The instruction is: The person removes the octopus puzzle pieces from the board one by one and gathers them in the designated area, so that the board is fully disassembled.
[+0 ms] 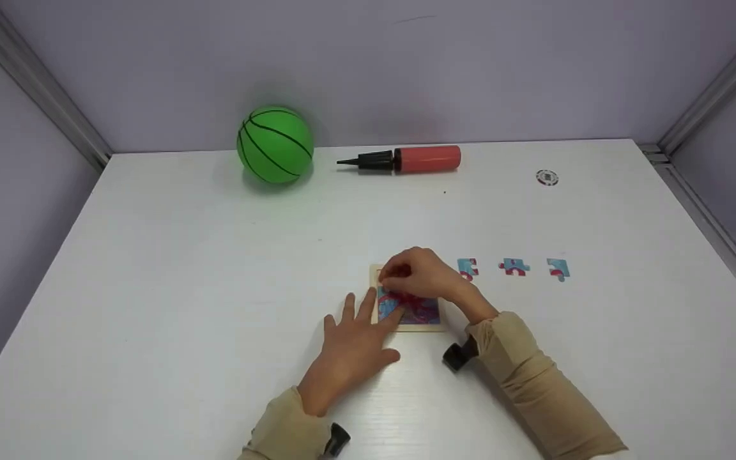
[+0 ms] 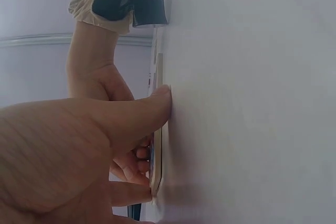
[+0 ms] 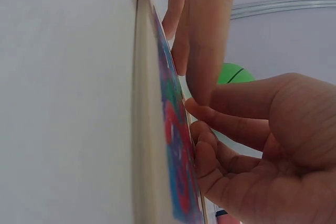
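A small square jigsaw puzzle [image 1: 422, 313] in blue, red and purple lies in a pale wooden tray [image 1: 429, 328]. My left hand [image 1: 353, 345] is spread at its lower left, with fingertips on the tray's left side and on the picture. In the left wrist view the left thumb [image 2: 139, 114] is beside the tray's edge. My right hand [image 1: 422, 275] reaches over the upper left part. Its thumb and finger pinch at a puzzle piece there, mostly hidden by the fingertips. The right fingers [image 3: 207, 166] are curled close over the board in the right wrist view.
Right of the tray lie three loose puzzle pieces [image 1: 513, 266] in a row. Toward the back are a green ball [image 1: 275, 145] with black lines, a red and black hand pump [image 1: 429, 159] and a round chip [image 1: 547, 177]. Walls border the white table [image 1: 183, 268].
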### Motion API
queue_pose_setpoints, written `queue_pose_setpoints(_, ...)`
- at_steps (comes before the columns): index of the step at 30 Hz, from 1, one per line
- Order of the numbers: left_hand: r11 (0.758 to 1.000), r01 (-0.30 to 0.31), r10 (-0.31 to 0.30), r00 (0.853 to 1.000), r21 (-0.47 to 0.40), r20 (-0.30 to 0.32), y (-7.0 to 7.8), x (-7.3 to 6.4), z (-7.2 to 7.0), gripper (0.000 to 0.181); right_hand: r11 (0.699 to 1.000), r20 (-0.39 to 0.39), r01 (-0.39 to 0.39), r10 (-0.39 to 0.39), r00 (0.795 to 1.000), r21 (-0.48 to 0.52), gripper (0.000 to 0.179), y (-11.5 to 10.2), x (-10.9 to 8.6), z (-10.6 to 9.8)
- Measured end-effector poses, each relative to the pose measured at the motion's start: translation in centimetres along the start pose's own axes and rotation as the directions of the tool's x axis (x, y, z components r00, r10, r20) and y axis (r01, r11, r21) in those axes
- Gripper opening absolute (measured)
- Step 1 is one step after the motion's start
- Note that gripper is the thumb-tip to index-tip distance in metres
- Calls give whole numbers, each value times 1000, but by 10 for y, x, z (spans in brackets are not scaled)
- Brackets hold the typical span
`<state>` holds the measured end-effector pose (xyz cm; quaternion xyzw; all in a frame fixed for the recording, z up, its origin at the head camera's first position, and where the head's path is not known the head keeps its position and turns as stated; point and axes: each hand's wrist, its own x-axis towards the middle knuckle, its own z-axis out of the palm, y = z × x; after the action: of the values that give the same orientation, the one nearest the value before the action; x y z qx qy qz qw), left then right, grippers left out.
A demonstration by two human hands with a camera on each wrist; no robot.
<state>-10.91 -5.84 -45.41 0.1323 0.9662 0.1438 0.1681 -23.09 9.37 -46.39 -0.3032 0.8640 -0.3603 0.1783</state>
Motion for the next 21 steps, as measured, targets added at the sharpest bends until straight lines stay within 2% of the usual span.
queue_pose_setpoints(12, 1000, -7, 7, 1000, -13, -11, 0, 4, 0, 60, 999, 4, 8, -7, 1000, -46, 15, 1, -1, -3)
queue_pose_setpoints(21, 1000, 7, -7, 1000, -28, -5, -1, 2, 3, 62, 1000, 16, -4, 4, 1000, -29, 16, 0, -1, 1)
